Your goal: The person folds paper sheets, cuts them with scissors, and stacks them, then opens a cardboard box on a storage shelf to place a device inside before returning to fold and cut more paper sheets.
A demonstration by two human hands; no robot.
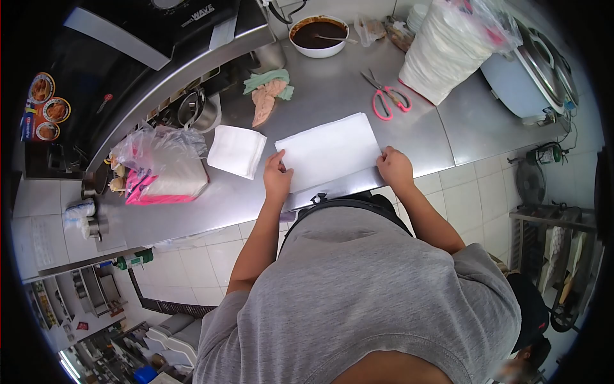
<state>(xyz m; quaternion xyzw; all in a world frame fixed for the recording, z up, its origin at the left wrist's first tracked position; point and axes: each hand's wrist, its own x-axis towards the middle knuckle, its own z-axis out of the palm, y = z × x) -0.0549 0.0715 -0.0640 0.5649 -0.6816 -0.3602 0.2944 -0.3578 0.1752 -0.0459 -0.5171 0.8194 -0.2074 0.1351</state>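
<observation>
A stack of white paper sheets (329,150) lies on the steel counter in front of me, its near edge close to the counter's edge. My left hand (277,178) is closed at the stack's left edge, thumb and fingers gripping it. Curled at the right edge is my right hand (395,168), its fingertips against the paper. To the left is a smaller pile of folded white sheets (236,151). Pink-handled scissors (386,97) lie with their blades apart beyond the stack. Green and peach cloths (267,93) are crumpled at the back left.
A white bowl of dark sauce (318,36) with a spoon stands at the back. A large bag of white packs (448,51) leans at the right, near a lidded container (521,80). An opened plastic pack (167,168) sits left. Behind me is a person in a dark cap (528,312).
</observation>
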